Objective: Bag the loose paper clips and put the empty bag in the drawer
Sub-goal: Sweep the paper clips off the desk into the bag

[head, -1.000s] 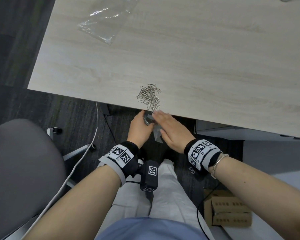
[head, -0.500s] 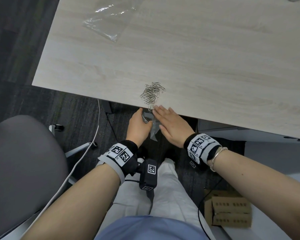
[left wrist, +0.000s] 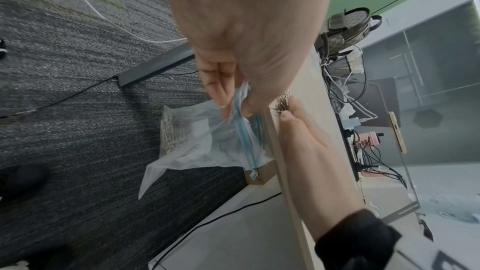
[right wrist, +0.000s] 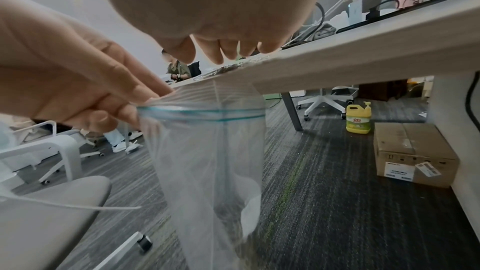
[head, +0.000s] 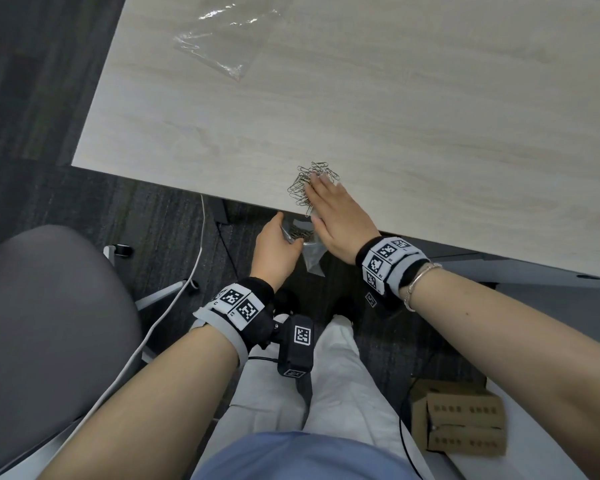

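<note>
A pile of loose silver paper clips (head: 307,183) lies at the near edge of the pale wooden table (head: 395,98). My right hand (head: 333,209) lies flat over the pile's right side, fingers straight. Just below the edge my left hand (head: 278,245) pinches the rim of a clear zip bag (left wrist: 207,143) with a blue seal, held open under the table edge (right wrist: 205,151). Some clips lie in the bag's bottom (left wrist: 170,132). A second, empty clear bag (head: 222,39) lies flat at the table's far left.
A grey chair (head: 49,323) stands at my left with a white cable (head: 160,327) trailing past it. On the carpet under the table are a cardboard box (right wrist: 413,153), a yellow bottle (right wrist: 358,118) and a small brown box (head: 461,420). Cables and gear crowd the table's far side (left wrist: 363,130).
My right hand has moved up from the bag's mouth onto the table and now covers part of the clip pile. My left hand still holds the bag under the edge.
</note>
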`<state>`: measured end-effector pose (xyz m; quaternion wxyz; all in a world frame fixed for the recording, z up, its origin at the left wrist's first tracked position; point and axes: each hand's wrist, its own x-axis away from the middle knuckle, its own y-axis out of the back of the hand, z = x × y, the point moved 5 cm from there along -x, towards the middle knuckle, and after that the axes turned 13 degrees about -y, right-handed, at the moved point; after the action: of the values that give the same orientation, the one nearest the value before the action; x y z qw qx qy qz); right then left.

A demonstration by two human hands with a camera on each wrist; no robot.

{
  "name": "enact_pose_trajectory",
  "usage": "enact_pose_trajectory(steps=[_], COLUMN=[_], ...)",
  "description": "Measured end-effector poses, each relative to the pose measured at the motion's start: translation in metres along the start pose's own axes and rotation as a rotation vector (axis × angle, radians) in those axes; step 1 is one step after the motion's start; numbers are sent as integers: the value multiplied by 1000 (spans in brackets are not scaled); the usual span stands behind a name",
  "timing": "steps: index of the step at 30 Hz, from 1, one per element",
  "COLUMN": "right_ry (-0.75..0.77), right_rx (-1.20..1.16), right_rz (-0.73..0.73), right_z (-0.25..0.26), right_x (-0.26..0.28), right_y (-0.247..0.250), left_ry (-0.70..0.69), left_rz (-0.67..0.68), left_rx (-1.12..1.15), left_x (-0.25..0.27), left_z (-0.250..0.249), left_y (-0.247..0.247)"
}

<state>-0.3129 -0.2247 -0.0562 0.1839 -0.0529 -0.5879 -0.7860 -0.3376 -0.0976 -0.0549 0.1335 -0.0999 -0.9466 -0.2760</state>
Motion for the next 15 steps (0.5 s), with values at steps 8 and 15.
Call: enact_pose_trajectory(steps=[8,15], right_ry=[171,-37], right_rx=[-21,-168], right_rz=[113,-2], right_z=[8,-5], right_x=[38,17], right_y=[-20,5], left_ry=[39,8], left_rz=[-14,-11], left_rx=[44,38], left_x=[1,1], left_z=[2,-2], left_y=[3,4])
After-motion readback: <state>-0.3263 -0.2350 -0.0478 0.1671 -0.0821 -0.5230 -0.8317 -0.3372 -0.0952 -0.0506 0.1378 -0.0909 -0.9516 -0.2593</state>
